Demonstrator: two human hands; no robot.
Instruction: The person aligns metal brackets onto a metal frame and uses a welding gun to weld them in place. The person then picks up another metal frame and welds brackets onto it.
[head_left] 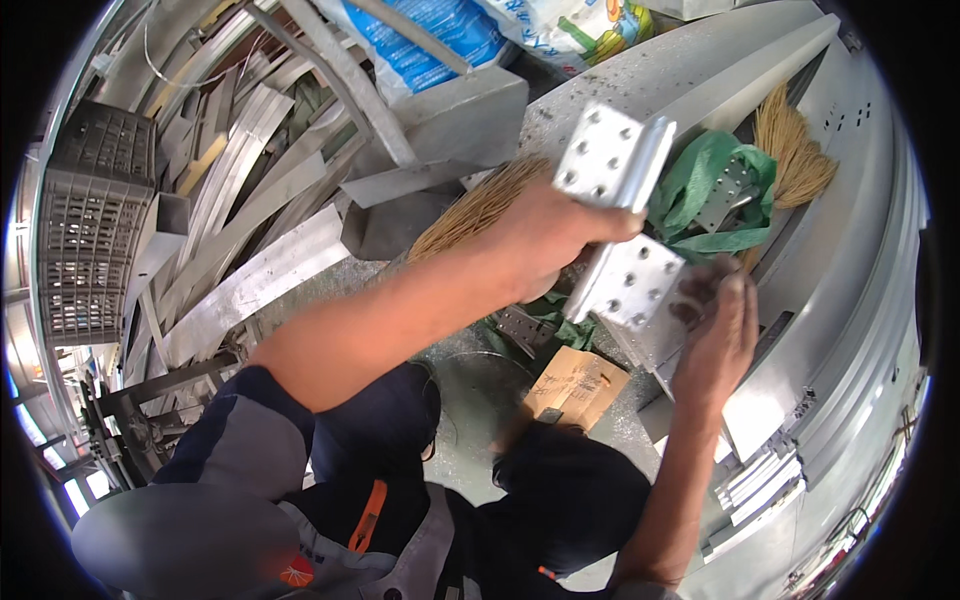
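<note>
Well to the left of a brown cardboard piece (pixel 577 387) lying on the floor stands a dark lattice-sided crate (pixel 92 255). Between the crate and the cardboard, a heap of metal offcuts (pixel 238 140) lies at many angles. Farther off than the cardboard and left of it are a blue sack (pixel 430 45), a grey metal box (pixel 455 110) and straw bristles (pixel 475 212).

The left hand (pixel 548 238) is just beyond the cardboard, its arm crossing from the left. Its thumb presses across the middle of a silvery metal piece (pixel 632 185), pinching it against fingers mostly hidden beneath. That piece is held up beyond the cardboard and slightly right of it, tilted, with 2 hole-punched plates at opposite ends of a long raised rib.

Beyond the cardboard, to its right, a green strap bundle (pixel 690 180) surrounds more perforated metal. The right hand (pixel 722 325) is right of the cardboard, near the closer plate. Its fingers are bent and partly blurred; I cannot tell whether they touch or pinch that plate. Farther right of the cardboard come a 2nd clump of straw (pixel 797 150) and long grey metal channels (pixel 865 215).
</note>
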